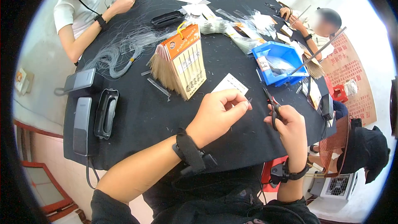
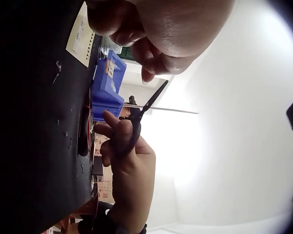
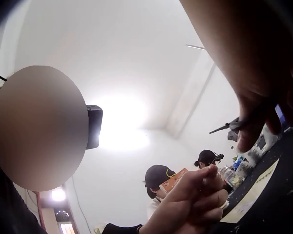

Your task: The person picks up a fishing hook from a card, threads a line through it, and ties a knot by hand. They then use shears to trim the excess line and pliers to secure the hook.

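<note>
My left hand is over the table's front part, thumb and forefinger pinching a tiny thin piece; I cannot tell its kind. Just beyond that hand lies a white card with a row of small marks. To the right, my right hand holds scissors by their dark, red-edged handles. The blades point away from me in the head view. In the left wrist view, the scissors angle up, their tip just below the left hand. A bundle of fishing hook cards stands behind the left hand.
A blue bin holding clear bags stands right of centre, a metal rod leaning across it. Coiled clear line lies left. Grey devices and a black case line the left edge. Clippings dot the black cloth. Other people sit around.
</note>
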